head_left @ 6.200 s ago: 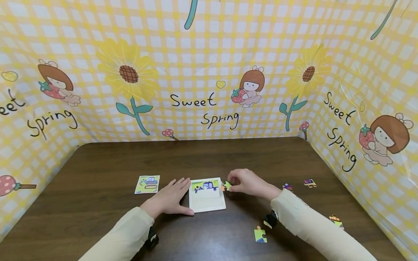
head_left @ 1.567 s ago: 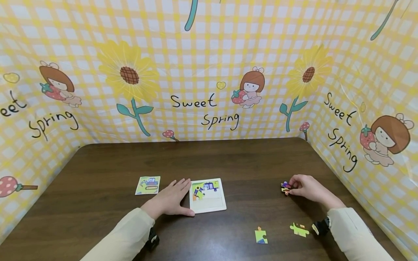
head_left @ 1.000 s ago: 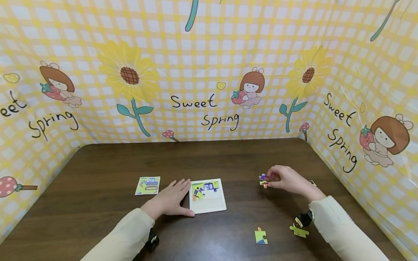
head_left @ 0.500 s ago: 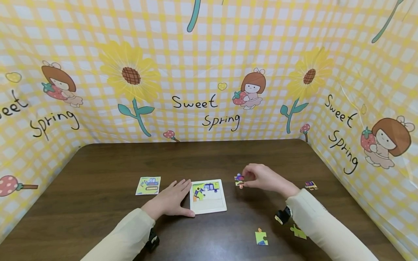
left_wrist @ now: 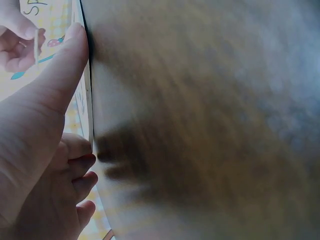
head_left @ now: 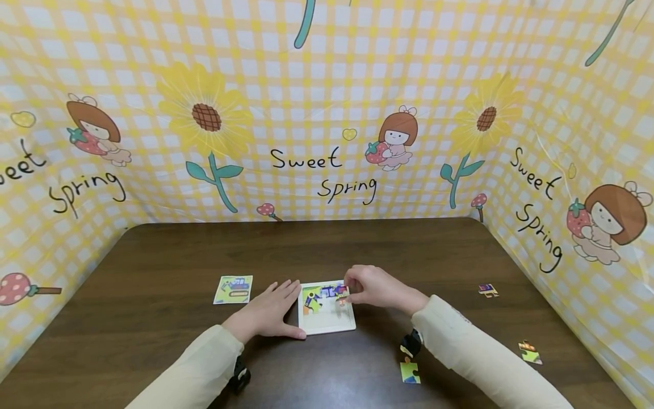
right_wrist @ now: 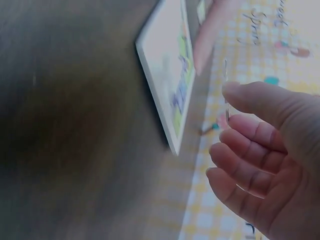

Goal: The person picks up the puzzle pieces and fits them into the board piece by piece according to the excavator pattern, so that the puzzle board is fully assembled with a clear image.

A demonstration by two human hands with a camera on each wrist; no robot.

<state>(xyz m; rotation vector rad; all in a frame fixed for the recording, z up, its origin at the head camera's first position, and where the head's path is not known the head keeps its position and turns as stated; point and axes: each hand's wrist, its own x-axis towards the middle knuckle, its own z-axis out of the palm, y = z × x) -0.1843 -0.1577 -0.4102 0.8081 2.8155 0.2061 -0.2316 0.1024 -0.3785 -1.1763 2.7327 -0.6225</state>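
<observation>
Through the head view, I have the right hand (head_left: 380, 288) pinching a small piece (head_left: 341, 296) between thumb and fingertips, over the right side of the tray (head_left: 327, 331), which lies flat on the counter (head_left: 327, 250). What matters to me is how the piece lies from that hand: just off the fingertips, toward the left, its longer side seeming to run away from me, along the tray's right rim. The tray's bare part spreads below and left of it. The right hand is the nearer one, since it holds the piece; the left hand (head_left: 267, 315) lies across the tray with fingers straight and spread, thumb and index tips at the left edge, gripping nothing. The card (head_left: 233, 289) is left of that hand; a purple piece (head_left: 488, 291) and a striped piece (head_left: 529, 352) lie well to the right, a green piece (head_left: 410, 372) nearer me. From the left wrist, I see the thumb alongside the tray's edge, and the piece edge-on in the other hand's pinch. From the right wrist, I again get the piece as a thin edge in the pinch, the remaining fingers curled, the tray blurred beyond. I cannot tell whether piece and tray touch.
</observation>
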